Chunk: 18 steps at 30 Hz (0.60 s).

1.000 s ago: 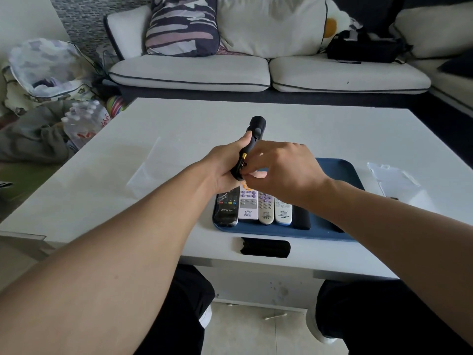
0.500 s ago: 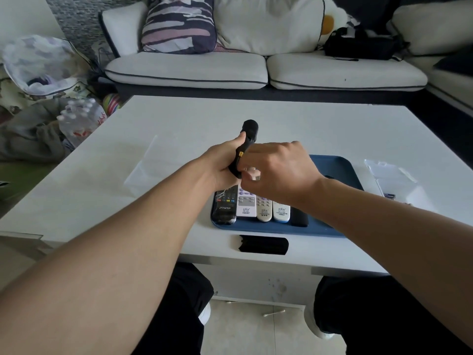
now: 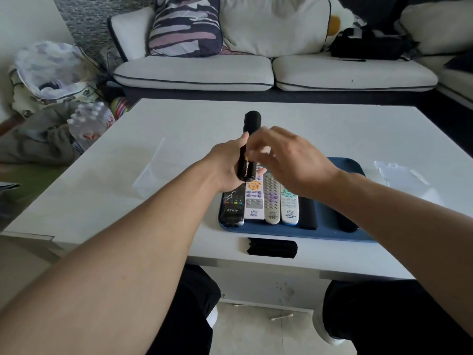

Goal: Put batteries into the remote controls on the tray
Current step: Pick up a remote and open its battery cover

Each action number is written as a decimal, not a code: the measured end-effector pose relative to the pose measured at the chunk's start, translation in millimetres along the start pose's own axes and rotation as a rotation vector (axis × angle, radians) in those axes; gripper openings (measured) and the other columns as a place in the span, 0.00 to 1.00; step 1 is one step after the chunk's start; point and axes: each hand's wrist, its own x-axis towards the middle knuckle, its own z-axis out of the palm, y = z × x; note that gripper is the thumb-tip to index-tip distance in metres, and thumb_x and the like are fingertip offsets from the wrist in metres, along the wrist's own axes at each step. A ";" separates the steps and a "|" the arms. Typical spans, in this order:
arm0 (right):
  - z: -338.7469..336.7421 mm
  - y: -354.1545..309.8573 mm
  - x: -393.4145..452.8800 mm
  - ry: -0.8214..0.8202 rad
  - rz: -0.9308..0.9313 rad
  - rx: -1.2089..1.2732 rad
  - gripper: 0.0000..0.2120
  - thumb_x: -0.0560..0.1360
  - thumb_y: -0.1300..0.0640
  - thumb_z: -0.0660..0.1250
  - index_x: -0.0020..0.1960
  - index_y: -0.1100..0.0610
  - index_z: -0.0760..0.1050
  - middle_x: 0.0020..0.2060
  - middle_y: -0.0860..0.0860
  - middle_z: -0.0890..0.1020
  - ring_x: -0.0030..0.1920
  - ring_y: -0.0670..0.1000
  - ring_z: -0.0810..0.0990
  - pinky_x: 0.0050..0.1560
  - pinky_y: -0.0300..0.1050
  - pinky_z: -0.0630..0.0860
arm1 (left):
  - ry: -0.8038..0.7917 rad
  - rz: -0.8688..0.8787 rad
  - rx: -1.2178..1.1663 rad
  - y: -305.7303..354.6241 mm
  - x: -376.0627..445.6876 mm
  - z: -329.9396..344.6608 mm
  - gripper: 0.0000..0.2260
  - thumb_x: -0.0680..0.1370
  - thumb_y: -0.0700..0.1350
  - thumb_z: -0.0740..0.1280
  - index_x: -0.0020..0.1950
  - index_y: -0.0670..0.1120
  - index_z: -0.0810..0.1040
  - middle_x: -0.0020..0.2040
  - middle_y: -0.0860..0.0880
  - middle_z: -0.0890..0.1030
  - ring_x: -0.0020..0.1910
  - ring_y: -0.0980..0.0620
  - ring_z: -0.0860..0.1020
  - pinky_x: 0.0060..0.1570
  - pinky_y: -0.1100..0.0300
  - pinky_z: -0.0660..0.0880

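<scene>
The left hand holds a black remote in a closed grip above the far left end of the blue tray, its long axis running away from the person, its open battery bay at the near end facing right. The right hand hovers just right of that bay, fingers loosely curled and blurred; whether they pinch a battery cannot be told. The loose black cover lies on the table just before the tray, nearer the right hand.
</scene>
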 end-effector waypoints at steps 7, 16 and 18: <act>-2.3 -17.9 10.0 0.092 0.901 0.975 0.13 0.77 0.69 0.56 0.49 0.61 0.79 0.36 0.57 0.74 0.27 0.48 0.68 0.27 0.41 0.65 | 0.025 0.067 -0.151 1.0 1.6 3.0 0.18 0.85 0.53 0.59 0.70 0.45 0.74 0.58 0.46 0.84 0.47 0.47 0.84 0.47 0.52 0.80; 8.4 -23.9 11.2 0.270 0.841 0.592 0.05 0.74 0.52 0.75 0.39 0.49 0.86 0.29 0.47 0.82 0.24 0.44 0.69 0.25 0.36 0.68 | 0.018 0.196 -0.310 -1.1 5.5 24.3 0.26 0.82 0.63 0.59 0.66 0.43 0.76 0.47 0.45 0.81 0.43 0.45 0.82 0.44 0.53 0.77; 10.1 -25.8 13.4 0.283 0.861 0.622 0.03 0.73 0.53 0.75 0.41 0.49 0.87 0.31 0.49 0.83 0.25 0.46 0.72 0.27 0.37 0.72 | 0.020 0.204 -0.351 -0.3 6.4 25.0 0.32 0.80 0.67 0.59 0.65 0.41 0.78 0.43 0.45 0.78 0.44 0.44 0.82 0.45 0.53 0.79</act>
